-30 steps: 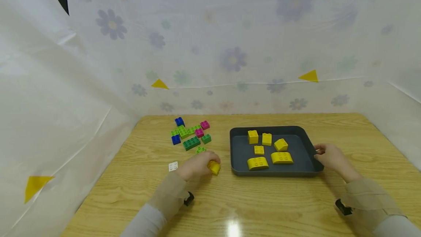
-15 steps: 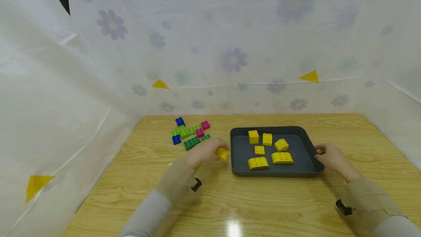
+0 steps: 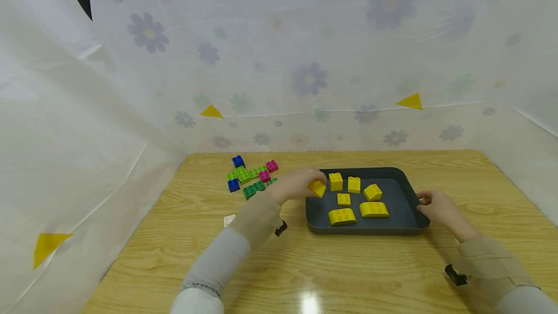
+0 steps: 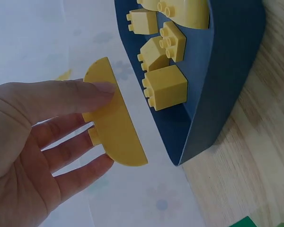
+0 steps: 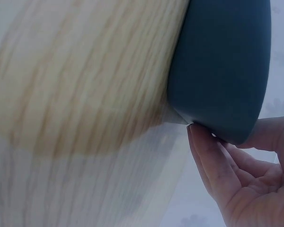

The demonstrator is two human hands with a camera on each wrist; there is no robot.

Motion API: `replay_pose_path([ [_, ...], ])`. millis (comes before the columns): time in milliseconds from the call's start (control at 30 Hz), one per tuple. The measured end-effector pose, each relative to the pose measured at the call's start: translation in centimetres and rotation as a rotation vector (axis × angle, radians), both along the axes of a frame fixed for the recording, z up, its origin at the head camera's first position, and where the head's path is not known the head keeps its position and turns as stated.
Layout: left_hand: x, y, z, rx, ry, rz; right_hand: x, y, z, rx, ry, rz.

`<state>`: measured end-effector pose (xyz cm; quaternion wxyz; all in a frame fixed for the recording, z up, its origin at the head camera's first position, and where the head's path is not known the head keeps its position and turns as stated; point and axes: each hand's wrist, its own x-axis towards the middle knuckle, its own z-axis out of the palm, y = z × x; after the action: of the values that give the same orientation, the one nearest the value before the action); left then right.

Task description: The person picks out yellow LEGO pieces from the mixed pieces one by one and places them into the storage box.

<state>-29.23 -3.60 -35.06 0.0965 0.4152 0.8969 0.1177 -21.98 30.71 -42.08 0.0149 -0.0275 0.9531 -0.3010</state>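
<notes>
My left hand (image 3: 301,183) pinches a yellow building brick with rounded ends (image 4: 113,118) between thumb and fingers, over the left end of a dark grey tray (image 3: 364,230). In the left wrist view, the brick's studs point toward the palm. Inside the tray lie several yellow bricks, among them a square one (image 3: 335,181), a flat one (image 3: 343,199) and a long curved one (image 3: 374,209). At the tray's right side, my right hand (image 3: 440,210) grips the wall, with fingers under the edge in the right wrist view; the thumb's tip is hidden behind the tray.
Left of the tray, several loose bricks lie on the wooden table (image 3: 348,270): blue (image 3: 233,185), lime green (image 3: 241,175), dark green (image 3: 254,189) and pink (image 3: 264,176). A white brick (image 3: 228,220) lies nearer, partly behind my left forearm. A patterned sheet (image 3: 279,62) hangs behind the table.
My left hand has lifted the yellow curved brick from the table and carried it right and away from me, to above the tray's left end. My right hand and the tray have stayed still.
</notes>
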Motion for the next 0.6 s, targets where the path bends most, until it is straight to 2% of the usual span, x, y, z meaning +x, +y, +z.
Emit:
replay_pose_path([
  [300, -1.2, 2.4, -0.3, -0.075, 0.028, -0.046, 0.0, 0.0, 0.1, -0.010, 0.001, 0.001],
  [600, -2.0, 4.3, -1.7, -0.133, 0.049, -0.093, -0.1, 0.2, -0.2, 0.005, 0.022, -0.002],
])
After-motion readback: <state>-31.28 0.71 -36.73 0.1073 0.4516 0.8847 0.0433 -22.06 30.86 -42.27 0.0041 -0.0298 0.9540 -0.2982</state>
